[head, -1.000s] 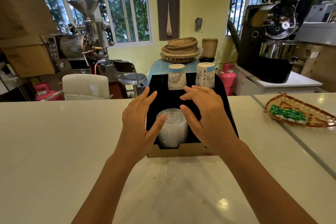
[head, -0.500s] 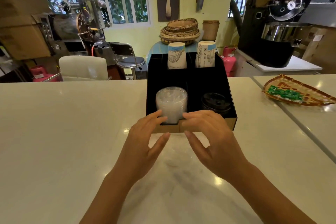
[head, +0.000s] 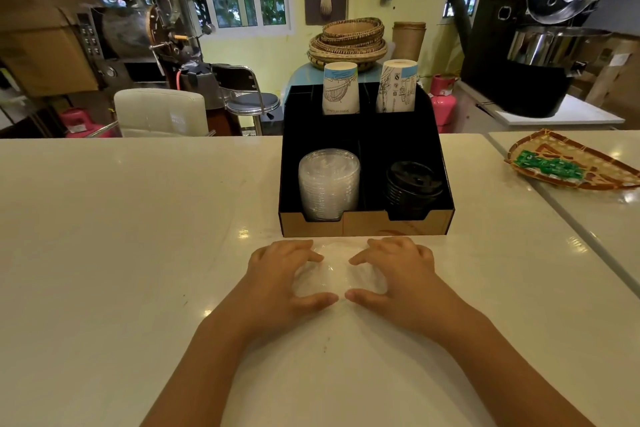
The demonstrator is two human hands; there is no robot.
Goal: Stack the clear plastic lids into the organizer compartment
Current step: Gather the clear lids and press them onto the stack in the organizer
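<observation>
A black organizer [head: 367, 226] with a cardboard front stands on the white counter. Its front left compartment holds a stack of clear plastic lids [head: 328, 184]. Just in front of the organizer a faint clear plastic lid [head: 337, 277] lies on the counter. My left hand [head: 284, 274] and my right hand [head: 398, 274] curl around it from either side, with thumbs nearly meeting at the near edge. How many lids lie between my hands I cannot tell.
Black lids [head: 412, 187] fill the front right compartment. Two upside-down paper cups [head: 340, 88] stand in the back compartments. A woven tray [head: 588, 184] with green packets sits at the right, past a seam in the counter. Machines and chairs stand behind the counter.
Both hands have pulled back from the clear lid stack in the organizer, down to the counter in front of it, and now curl around a clear lid there.
</observation>
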